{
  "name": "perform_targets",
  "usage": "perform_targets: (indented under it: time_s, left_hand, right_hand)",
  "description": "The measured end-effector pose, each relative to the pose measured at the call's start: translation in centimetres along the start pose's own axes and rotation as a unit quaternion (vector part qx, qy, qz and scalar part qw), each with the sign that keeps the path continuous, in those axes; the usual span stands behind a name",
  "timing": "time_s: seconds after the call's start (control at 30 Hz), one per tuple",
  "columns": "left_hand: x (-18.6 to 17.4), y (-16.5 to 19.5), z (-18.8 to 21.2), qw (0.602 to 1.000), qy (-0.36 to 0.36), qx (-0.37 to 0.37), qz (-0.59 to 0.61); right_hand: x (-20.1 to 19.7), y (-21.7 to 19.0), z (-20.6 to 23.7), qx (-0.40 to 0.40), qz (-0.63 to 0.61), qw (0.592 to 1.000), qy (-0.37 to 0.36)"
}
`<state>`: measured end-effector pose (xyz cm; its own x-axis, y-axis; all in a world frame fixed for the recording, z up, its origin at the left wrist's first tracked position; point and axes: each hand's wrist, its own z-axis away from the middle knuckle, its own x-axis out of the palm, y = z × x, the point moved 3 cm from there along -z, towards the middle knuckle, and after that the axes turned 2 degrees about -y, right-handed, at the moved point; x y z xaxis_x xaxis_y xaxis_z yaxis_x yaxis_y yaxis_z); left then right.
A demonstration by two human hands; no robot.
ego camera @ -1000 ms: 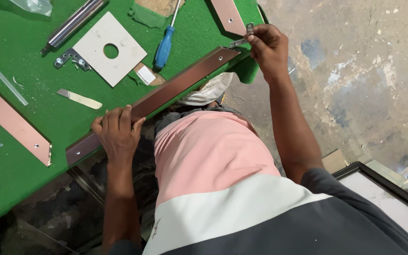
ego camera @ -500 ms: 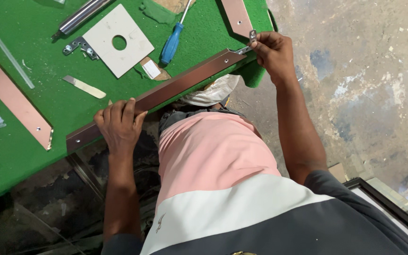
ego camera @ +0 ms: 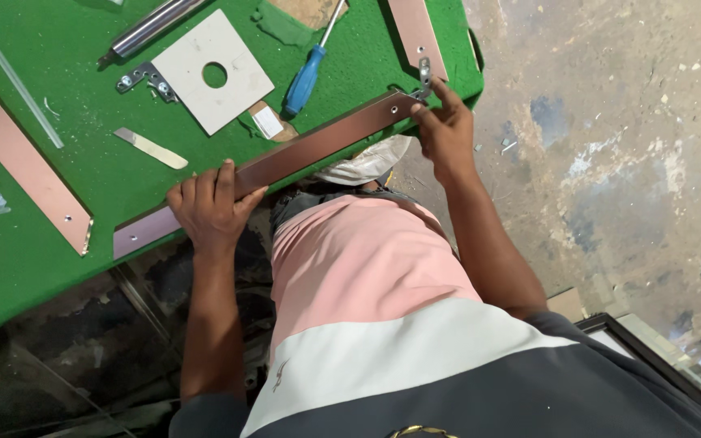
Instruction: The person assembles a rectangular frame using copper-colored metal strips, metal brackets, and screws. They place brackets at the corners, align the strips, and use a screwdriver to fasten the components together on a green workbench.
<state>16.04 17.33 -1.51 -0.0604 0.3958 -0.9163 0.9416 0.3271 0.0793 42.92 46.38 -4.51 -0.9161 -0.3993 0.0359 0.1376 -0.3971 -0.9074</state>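
**Both hands on a long brown metal strip at the desk edge**

The left hand (ego camera: 211,204) lay flat over the lower part of a long, smooth, brown metal strip (ego camera: 318,146), fingers spread across its top and thumb curled under its near edge, gripping it. The right hand (ego camera: 445,130) was closed around the strip's upper end, fingertips pinching a small silvery bracket (ego camera: 424,77) just beside a drilled hole. The strip ran slantwise along the near edge of the desk (ego camera: 58,243), which was covered in green felt. Both forearms reached out from the body, the right one stretched further. Just beyond the strip lay a blue-handled screwdriver (ego camera: 308,71), a square white plate (ego camera: 212,70) with a round hole, and a small flat blade (ego camera: 150,148). A second coppery strip (ego camera: 22,162) lay well apart on the left.
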Motion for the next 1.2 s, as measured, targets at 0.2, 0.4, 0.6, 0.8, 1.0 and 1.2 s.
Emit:
perform_targets:
  time_s: [0.2,0.4,0.6,0.8,1.0,1.2]
  left_hand:
    - [-0.1,-0.2,-0.8,1.0,0.026,-0.003,-0.013]
    - [0.3,-0.6,-0.6,0.999,0.038,0.001,-0.003]
    - [0.3,-1.3,-1.3,0.999,0.031,0.006,0.007]
    - [-0.8,-2.6,-2.4,0.997,-0.016,-0.017,0.076]
    - [-1.9,-5.0,-3.1,0.977,-0.108,-0.033,0.179]
    - [-0.5,-11.8,-5.6,0.974,-0.047,-0.078,0.207]
  right_hand:
    - [2.3,-2.0,2.0,0.02,-0.008,0.999,-0.036]
    - [3.1,-1.0,2.3,-0.016,0.083,0.996,-0.034]
    - [5.3,0.9,2.2,-0.078,0.217,0.973,0.012]
    - [6.5,-2.9,3.0,-0.26,0.431,0.864,0.004]
    - [9.6,-4.4,3.9,-0.302,0.627,0.718,0.01]
    - [11.4,-3.9,3.2,-0.28,0.672,0.686,0.02]
